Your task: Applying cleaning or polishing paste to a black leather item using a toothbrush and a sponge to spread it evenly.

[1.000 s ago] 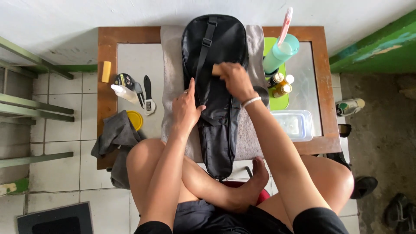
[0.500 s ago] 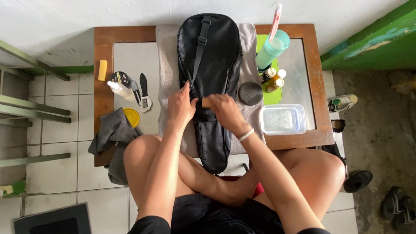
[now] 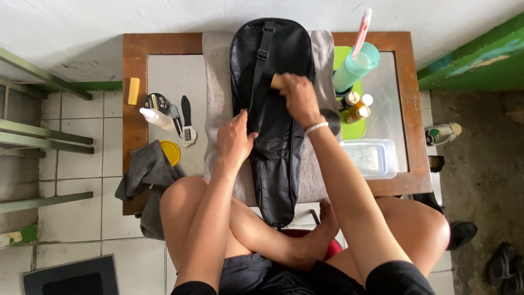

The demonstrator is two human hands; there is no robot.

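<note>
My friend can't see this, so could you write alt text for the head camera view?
Seen from above, a seated person's left hand steadies a black bag lying on a grey towel on a small table, while the right hand presses a tan object to it. Bottles, brushes and a cloth lie alongside.

Pale block mostly hidden under right hand, perhaps a brush

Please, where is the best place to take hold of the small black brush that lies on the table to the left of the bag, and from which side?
Probably by its narrow black handle, the far end of the small black brush, coming from above. It lies flat on the table with the bristle head nearest the person, a white bottle close on its left; the handle end looks free.
</note>
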